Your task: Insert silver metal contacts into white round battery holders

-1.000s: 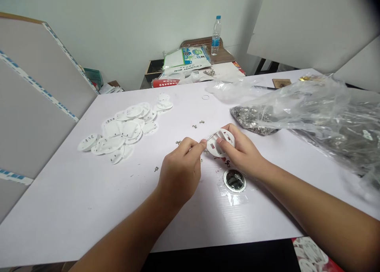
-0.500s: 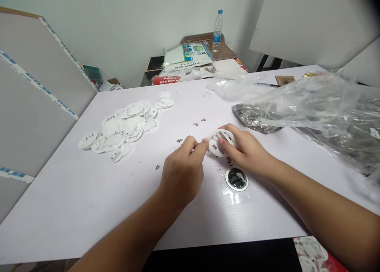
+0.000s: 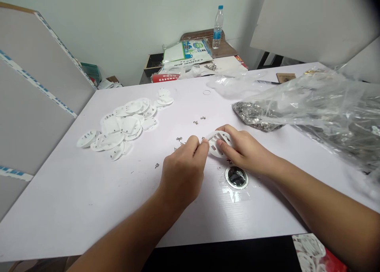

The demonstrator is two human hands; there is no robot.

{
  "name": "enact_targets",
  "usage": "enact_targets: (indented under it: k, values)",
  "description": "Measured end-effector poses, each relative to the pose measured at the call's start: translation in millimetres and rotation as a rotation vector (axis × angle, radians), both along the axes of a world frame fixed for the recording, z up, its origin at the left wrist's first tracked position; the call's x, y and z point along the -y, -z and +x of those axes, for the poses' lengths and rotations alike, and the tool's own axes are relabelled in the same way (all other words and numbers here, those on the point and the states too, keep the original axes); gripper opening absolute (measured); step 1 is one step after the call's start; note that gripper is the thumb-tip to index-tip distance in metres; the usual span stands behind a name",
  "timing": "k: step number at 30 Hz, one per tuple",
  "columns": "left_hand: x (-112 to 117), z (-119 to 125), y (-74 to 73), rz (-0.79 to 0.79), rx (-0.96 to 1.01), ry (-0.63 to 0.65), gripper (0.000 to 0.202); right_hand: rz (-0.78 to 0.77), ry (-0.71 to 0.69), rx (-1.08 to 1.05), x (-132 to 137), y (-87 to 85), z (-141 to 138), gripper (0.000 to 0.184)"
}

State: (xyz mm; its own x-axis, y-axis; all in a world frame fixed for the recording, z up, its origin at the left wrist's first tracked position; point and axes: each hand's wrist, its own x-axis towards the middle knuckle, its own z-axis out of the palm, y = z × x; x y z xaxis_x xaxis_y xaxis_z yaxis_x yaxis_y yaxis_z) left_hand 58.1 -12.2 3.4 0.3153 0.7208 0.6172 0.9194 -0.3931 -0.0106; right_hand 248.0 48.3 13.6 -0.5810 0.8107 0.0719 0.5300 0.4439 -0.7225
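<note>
A round white plastic disc (image 3: 219, 149) with slots is gripped at its right side by my right hand (image 3: 237, 145), thumb on top and fingers behind. My left hand (image 3: 185, 167) is closed in a pinch around a thin metal rod (image 3: 212, 137), whose tip lies against the upper part of the disc. The rod's other end is hidden in my fist. Small metal clips (image 3: 179, 138) are scattered on the table beside my left hand, some partly covered by it. Below the disc, a black round piece with a silver rim (image 3: 236, 177) sits under clear tape.
Many similar white discs (image 3: 111, 139) lie heaped to the left. Clear plastic bags of small metal parts (image 3: 255, 115) cover the right side. Grey panels (image 3: 38, 94) border the table (image 3: 74, 208) on the left. A water bottle (image 3: 217, 28) stands behind.
Both hands keep nearly the same pose, with the rod still against the disc. The disc is tilted slightly differently, and the whole view has shifted a little.
</note>
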Motion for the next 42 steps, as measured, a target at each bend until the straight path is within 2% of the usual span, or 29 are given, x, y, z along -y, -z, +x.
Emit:
enact_targets:
  k: [5,8,12,16,18,24,30,36,38,42]
  values:
    - [0.8,3.1,3.5,0.081,-0.016,-0.031,0.013,-0.031,-0.01,-0.01,2.8,1.5,-0.8,0.02]
    - [0.7,5.1,4.0,0.072,0.03,-0.045,0.016,-0.047,-0.018,-0.026,3.2,1.1,-0.9,0.02]
    - [0.4,5.3,0.5,-0.089,0.219,-0.014,0.024,-0.07,-0.015,-0.066,2.1,0.0,-0.8,0.019]
    - [-0.9,3.9,-3.3,-0.322,0.395,0.051,0.02,-0.07,-0.007,-0.086,1.7,0.7,-1.0,0.019]
    - [-1.9,3.6,-4.1,-0.381,0.451,0.06,0.018,-0.072,0.007,-0.104,2.0,0.7,-1.1,0.018]
    - [-4.7,3.5,-4.0,-0.449,0.581,0.064,0.014,-0.13,0.056,-0.149,2.2,0.4,-0.4,0.015]
    - [-9.0,0.0,0.5,-0.577,0.719,0.101,0.013,-0.159,0.076,-0.219,-0.1,7.8,-0.5,0.016]
    - [-16.7,-4.5,6.2,-0.599,0.827,0.144,0.016,-0.392,0.082,-0.397,-4.2,12.9,-1.1,0.021]
    - [-19.3,-7.0,7.2,-0.627,0.871,0.153,0.016,-0.34,0.128,-0.407,-7.0,13.5,-0.2,0.02]
    - [-22.2,-11.3,7.6,-0.674,0.986,0.186,0.018,-0.128,0.203,-0.352,-10.5,13.8,1.1,0.017]
